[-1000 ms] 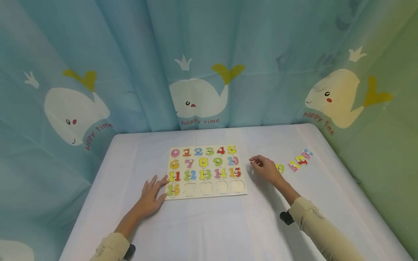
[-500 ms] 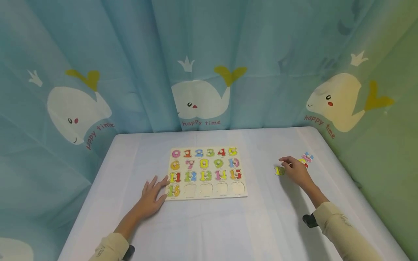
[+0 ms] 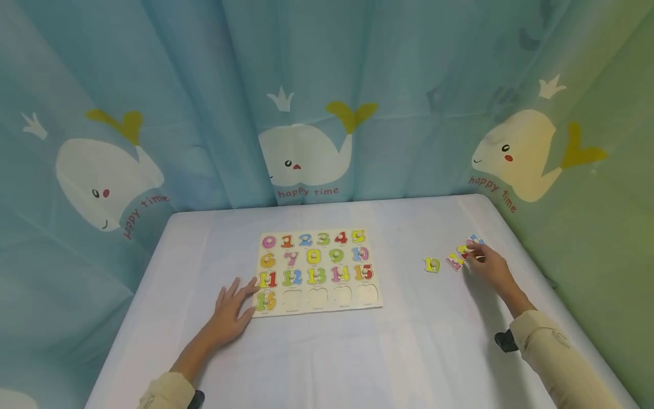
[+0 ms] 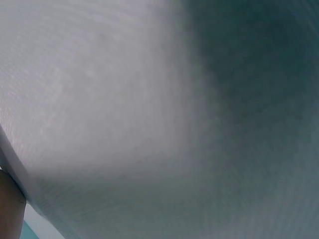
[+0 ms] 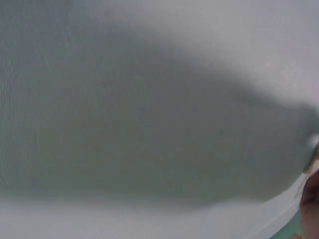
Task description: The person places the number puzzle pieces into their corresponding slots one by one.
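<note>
A pale number puzzle board (image 3: pixel 301 309) lies flat on the table, with the numbers 0 to 16 set in it. Several bare recesses show in its front row. My left hand (image 3: pixel 227 318) rests at the board's left edge, fingers spread and fingertips on the rim. To the right, my right hand (image 3: pixel 494 271) reaches over a loose red-and-yellow number piece (image 3: pixel 462 249), thumb and index finger right at it. I cannot tell if they pinch it. Beside it lie a pink-and-yellow number piece (image 3: pixel 453 262) and a pink-and-blue one (image 3: pixel 476 240). Each wrist view shows mostly blurred tablecloth.
A yellow-and-green 19 piece (image 3: pixel 431 264) lies apart, between the board and the other loose pieces. The white-covered table (image 3: pixel 327 358) ends at the back against a blue curtain (image 3: pixel 214 142) with whale prints. A green curtain (image 3: pixel 613 238) hangs along the right side.
My right hand has moved right, from beside the board past the 19 piece to the red-and-yellow piece. The left hand has stayed at the board's edge. The head view has shifted slightly.
</note>
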{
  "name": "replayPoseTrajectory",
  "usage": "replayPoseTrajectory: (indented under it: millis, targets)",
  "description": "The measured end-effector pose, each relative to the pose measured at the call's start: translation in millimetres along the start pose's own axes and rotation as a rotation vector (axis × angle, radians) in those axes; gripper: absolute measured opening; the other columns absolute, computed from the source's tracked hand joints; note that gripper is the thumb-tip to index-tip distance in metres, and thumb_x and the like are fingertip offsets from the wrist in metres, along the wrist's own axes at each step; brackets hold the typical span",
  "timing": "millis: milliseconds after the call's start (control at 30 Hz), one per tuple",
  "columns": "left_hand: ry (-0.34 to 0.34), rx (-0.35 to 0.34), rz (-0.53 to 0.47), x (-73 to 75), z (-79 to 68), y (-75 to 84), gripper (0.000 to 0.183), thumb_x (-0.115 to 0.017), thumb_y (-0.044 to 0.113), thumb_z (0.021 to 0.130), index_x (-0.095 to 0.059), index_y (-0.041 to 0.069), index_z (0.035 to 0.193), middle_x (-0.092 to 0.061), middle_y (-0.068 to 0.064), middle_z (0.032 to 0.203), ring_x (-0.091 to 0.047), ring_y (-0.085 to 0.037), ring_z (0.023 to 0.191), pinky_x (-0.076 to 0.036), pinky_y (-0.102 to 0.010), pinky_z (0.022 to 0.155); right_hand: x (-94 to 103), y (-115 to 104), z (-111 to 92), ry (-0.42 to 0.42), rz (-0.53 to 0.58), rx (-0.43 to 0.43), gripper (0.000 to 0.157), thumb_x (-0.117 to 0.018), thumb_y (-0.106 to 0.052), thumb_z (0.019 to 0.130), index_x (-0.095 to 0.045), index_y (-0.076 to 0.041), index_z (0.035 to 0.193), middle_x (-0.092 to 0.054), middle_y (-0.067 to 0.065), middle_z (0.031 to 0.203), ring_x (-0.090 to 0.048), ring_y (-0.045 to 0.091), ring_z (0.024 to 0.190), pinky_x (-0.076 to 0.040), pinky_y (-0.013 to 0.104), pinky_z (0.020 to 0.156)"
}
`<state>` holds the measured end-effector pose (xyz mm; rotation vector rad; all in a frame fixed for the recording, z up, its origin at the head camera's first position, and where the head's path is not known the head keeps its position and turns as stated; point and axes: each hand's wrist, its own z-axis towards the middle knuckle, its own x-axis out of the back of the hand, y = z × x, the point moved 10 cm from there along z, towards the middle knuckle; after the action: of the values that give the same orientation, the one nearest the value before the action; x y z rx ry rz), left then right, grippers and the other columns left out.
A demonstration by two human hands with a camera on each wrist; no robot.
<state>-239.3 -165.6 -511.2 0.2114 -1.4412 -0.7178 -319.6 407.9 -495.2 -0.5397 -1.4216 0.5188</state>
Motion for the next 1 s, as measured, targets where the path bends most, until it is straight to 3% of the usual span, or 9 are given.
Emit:
replayPoseTrajectory:
  millis: [133,300,600,833,1000]
  targets:
    - [-0.010,0.011,0.000,-2.4,-1.7,-2.0,0.041,-0.057,0.014,0.088,-0.051,0.007,0.128,-0.038,-0.014,0.145,-0.015,-0.046,0.136,0.000,-0.061,0.107,-21.5,-3,0,-0.064,0.002,0.018,0.039,-0.062,-0.015,0.091,-0.051,0.011,0.120,-0.059,0.026,0.103,-0.057,0.038,0.095,-0.048,0.040,0.074]
    - [-0.019,0.031,-0.007,-7.4,-1.8,-5.1,0.041,-0.058,0.014,0.088,-0.051,0.009,0.128,-0.038,-0.012,0.146,-0.014,-0.043,0.137,0.002,-0.059,0.108,-22.3,-8,0,0.070,-0.041,-0.015,0.038,-0.064,-0.015,0.089,-0.054,0.014,0.112,-0.060,0.031,0.100,-0.058,0.041,0.091,-0.047,0.049,0.075]
    - [-0.008,0.030,0.000,-7.3,-0.4,-5.1,0.042,-0.058,0.015,0.088,-0.051,0.009,0.129,-0.038,-0.012,0.146,-0.013,-0.041,0.138,0.002,-0.058,0.108,-20.8,-4,-5,0.142,-0.179,-0.265,0.042,-0.059,-0.025,0.091,-0.052,0.010,0.114,-0.059,0.029,0.111,-0.058,0.043,0.094,-0.046,0.051,0.065]
    - [-0.004,0.025,0.011,-5.7,-1.3,-5.8,0.041,-0.057,0.015,0.089,-0.051,0.009,0.129,-0.038,-0.013,0.146,-0.014,-0.043,0.137,0.001,-0.058,0.108,-21.2,-18,-2,0.203,-0.138,-0.214,0.037,-0.056,-0.011,0.089,-0.050,0.010,0.119,-0.058,0.025,0.094,-0.054,0.034,0.078,-0.043,0.045,0.059]
    - [-0.019,0.035,0.016,-5.4,-0.6,-5.8,0.042,-0.057,0.017,0.090,-0.051,0.010,0.130,-0.036,-0.011,0.147,-0.013,-0.041,0.138,0.002,-0.057,0.109,-35.7,-37,-1,0.197,-0.039,-0.059,0.038,-0.055,-0.001,0.088,-0.048,0.010,0.124,-0.056,0.020,0.091,-0.051,0.030,0.078,-0.043,0.038,0.063]
